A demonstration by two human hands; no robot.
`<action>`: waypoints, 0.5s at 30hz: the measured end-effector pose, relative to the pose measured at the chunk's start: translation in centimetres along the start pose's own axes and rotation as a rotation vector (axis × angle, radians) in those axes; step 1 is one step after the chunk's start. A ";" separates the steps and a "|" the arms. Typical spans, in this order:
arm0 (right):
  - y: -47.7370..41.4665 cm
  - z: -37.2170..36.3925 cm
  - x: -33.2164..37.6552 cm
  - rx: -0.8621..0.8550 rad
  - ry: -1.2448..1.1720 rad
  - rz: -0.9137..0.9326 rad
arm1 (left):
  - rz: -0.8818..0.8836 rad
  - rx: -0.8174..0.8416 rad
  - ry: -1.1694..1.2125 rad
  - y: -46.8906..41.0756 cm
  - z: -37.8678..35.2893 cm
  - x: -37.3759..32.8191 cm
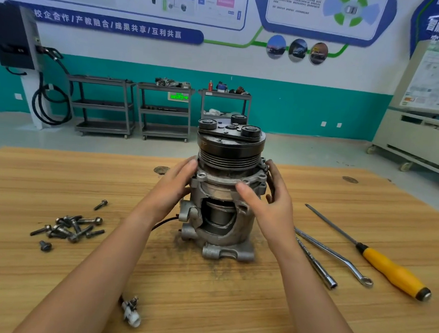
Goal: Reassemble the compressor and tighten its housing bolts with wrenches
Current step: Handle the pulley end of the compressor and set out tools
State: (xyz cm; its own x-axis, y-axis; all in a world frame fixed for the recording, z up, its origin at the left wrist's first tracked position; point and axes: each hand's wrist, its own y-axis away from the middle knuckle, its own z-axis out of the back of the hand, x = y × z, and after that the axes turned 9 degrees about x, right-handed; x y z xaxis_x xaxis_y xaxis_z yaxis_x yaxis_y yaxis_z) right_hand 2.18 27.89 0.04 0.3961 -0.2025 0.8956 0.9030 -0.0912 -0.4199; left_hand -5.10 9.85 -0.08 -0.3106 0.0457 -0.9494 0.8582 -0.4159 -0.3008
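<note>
Loose bolts (69, 229) lay heaped toward the worktop's (54, 179) left edge. I saw the left hand (170, 188), fingers nearly straight, pressed against the compressor (222, 219), which stood upright mid-worktop with its pulley uppermost. The right hand (270, 207) grasped its other side, thumb across the front flange, fingers curled round. Further right lay a socket wrench (318, 266), a ring wrench (337, 255) and a yellow-handled screwdriver (389, 269). Grey carts (165, 109) stood against the teal far wall.
</note>
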 end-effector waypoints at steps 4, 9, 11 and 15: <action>0.1 0.0 -0.2 -0.072 0.067 0.026 | -0.089 -0.150 0.026 -0.3 -0.6 0.2; 1.1 -0.7 -0.4 -0.158 0.078 0.092 | -0.003 -0.244 0.090 -1.1 -0.4 -0.1; 1.4 -0.6 -0.4 -0.196 0.091 0.113 | 0.016 -0.234 0.111 -1.3 -0.3 -0.3; 1.6 -1.2 0.1 -0.228 0.113 0.185 | 0.105 -0.293 0.204 -1.8 -0.2 -0.4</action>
State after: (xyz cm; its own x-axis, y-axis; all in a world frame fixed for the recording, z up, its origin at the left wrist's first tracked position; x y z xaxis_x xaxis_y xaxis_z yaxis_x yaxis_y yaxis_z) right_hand 3.47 26.56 -0.75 0.5175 -0.3417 0.7845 0.7516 -0.2567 -0.6076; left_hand -6.46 10.74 0.79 -0.1523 0.2092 -0.9659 0.9708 -0.1514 -0.1859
